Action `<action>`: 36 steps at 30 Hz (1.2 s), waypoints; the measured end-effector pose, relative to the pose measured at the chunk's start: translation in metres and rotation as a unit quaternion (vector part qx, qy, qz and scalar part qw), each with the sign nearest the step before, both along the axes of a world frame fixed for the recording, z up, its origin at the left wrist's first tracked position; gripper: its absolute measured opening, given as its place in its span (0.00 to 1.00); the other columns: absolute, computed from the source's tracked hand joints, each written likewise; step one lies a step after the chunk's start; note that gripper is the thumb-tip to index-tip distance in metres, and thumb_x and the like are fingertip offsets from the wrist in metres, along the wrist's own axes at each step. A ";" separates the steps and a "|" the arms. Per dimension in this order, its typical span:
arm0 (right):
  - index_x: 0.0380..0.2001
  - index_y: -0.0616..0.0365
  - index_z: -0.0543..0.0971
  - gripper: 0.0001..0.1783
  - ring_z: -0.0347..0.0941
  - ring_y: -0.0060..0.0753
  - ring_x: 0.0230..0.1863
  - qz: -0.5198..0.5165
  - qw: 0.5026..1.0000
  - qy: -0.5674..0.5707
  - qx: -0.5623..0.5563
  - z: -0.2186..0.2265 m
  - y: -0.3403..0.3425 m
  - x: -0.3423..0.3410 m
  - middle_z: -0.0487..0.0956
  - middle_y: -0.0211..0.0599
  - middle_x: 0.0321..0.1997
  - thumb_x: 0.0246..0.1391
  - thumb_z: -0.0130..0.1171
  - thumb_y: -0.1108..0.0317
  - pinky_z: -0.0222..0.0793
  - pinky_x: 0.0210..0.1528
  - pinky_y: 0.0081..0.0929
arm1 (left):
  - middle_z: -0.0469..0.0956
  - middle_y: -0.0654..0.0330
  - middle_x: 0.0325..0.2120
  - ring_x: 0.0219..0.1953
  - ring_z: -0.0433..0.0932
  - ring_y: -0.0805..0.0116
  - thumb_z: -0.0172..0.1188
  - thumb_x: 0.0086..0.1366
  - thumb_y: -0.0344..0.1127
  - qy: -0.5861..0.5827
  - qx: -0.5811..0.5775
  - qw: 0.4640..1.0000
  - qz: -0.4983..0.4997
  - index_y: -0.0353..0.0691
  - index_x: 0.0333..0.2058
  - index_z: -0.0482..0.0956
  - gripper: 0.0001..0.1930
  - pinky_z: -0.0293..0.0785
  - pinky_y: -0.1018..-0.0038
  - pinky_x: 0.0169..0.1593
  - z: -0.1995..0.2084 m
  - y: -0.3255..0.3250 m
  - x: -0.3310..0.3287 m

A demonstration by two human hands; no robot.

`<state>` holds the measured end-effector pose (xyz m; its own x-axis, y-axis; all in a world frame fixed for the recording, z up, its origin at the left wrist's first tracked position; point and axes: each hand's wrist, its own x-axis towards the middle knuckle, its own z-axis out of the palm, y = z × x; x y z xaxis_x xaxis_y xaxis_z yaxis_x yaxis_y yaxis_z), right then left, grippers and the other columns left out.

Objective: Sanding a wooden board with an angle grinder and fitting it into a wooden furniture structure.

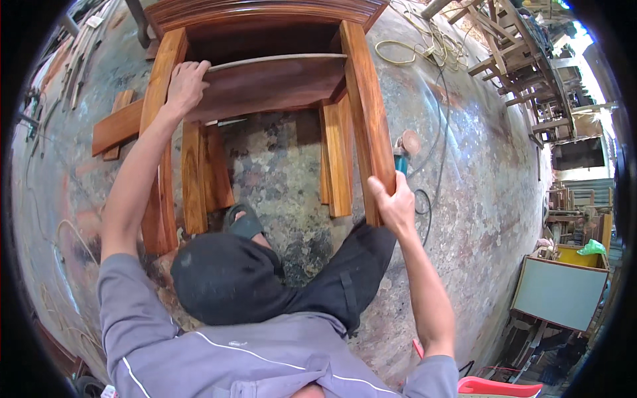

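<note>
A varnished reddish-brown wooden furniture piece lies on the floor in front of me, its legs pointing toward me and its moulded top edge (265, 12) at the far end. My left hand (187, 86) rests over the upper part of the left leg (159, 199), fingers curled round its inner edge beside the cross panel (269, 86). Near its close end, the right leg (367, 126) is gripped by my right hand (393, 204), thumb on top and fingers mostly hidden along the outer side. Two more leg pairs show lower down, between these.
A teal angle grinder (401, 162) with a round disc lies just beyond my right hand, its cord trailing over the floor. Loose wooden boards (118, 127) lie left of the furniture. Coiled yellowish hose (431, 46) and stacked wooden frames (524, 66) are at far right; a pale box (561, 292) stands nearer.
</note>
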<state>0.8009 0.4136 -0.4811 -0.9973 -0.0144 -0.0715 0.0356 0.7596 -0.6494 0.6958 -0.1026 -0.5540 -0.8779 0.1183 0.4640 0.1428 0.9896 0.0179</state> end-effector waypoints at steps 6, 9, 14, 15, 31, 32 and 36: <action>0.44 0.61 0.82 0.24 0.75 0.23 0.26 -0.221 0.880 -0.068 -0.416 -0.093 0.075 0.019 0.81 0.29 0.28 0.71 0.49 0.50 0.71 0.30 0.25 | 0.78 0.52 0.42 0.53 0.74 0.51 0.69 0.56 0.32 0.001 -0.009 0.999 0.034 0.41 0.51 0.75 0.23 0.67 0.56 0.59 -0.013 -0.016 0.021; 0.34 0.58 0.85 0.24 0.80 0.31 0.29 -0.226 0.963 -0.138 -0.046 -0.239 0.177 0.068 0.83 0.42 0.28 0.67 0.53 0.48 0.75 0.34 0.32 | 0.78 0.54 0.44 0.53 0.74 0.51 0.66 0.59 0.34 -0.033 0.020 0.998 0.045 0.42 0.54 0.74 0.23 0.68 0.55 0.57 -0.014 -0.007 0.011; 0.47 0.59 0.81 0.17 0.79 0.38 0.39 -0.281 0.900 -0.181 -0.281 -0.384 0.244 0.196 0.84 0.44 0.41 0.63 0.56 0.59 0.73 0.40 0.42 | 0.78 0.55 0.42 0.50 0.75 0.51 0.64 0.61 0.33 -0.037 0.061 0.997 0.008 0.44 0.49 0.74 0.17 0.67 0.54 0.52 -0.011 0.012 -0.005; 0.47 0.59 0.81 0.18 0.79 0.39 0.40 -0.280 0.907 -0.188 -0.251 -0.383 0.239 0.211 0.84 0.45 0.41 0.64 0.55 0.58 0.73 0.41 0.42 | 0.78 0.55 0.42 0.50 0.75 0.51 0.64 0.61 0.33 -0.039 0.055 0.998 0.009 0.44 0.49 0.74 0.17 0.67 0.54 0.52 -0.007 0.010 -0.005; 0.51 0.53 0.72 0.21 0.75 0.63 0.49 -0.143 0.967 -0.033 0.210 -0.275 0.191 0.251 0.76 0.55 0.48 0.60 0.61 0.55 0.70 0.48 0.55 | 0.77 0.44 0.30 0.40 0.79 0.42 0.66 0.54 0.29 -0.045 0.122 0.992 0.007 0.35 0.35 0.76 0.11 0.75 0.56 0.44 0.004 0.007 0.005; 0.54 0.52 0.72 0.22 0.75 0.63 0.49 -0.075 0.981 -0.002 0.181 -0.267 0.173 0.250 0.75 0.53 0.50 0.61 0.59 0.56 0.71 0.49 0.55 | 0.78 0.44 0.31 0.40 0.79 0.42 0.66 0.55 0.29 -0.052 0.147 0.988 0.020 0.34 0.36 0.77 0.11 0.75 0.57 0.45 0.006 -0.006 0.012; 0.54 0.47 0.73 0.18 0.72 0.47 0.52 -0.097 0.989 -0.022 0.113 -0.304 0.157 0.298 0.71 0.42 0.49 0.62 0.47 0.71 0.77 0.43 0.44 | 0.79 0.44 0.36 0.44 0.79 0.44 0.62 0.59 0.28 -0.083 0.175 0.981 -0.002 0.35 0.43 0.77 0.13 0.74 0.59 0.48 -0.002 0.003 -0.002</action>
<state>1.0988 0.5706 -0.7850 -0.9757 0.1982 -0.0935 0.2190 0.8617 -0.4578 0.6942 -0.0994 -0.5556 -0.9444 -0.0204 0.3282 0.1124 0.9180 0.3804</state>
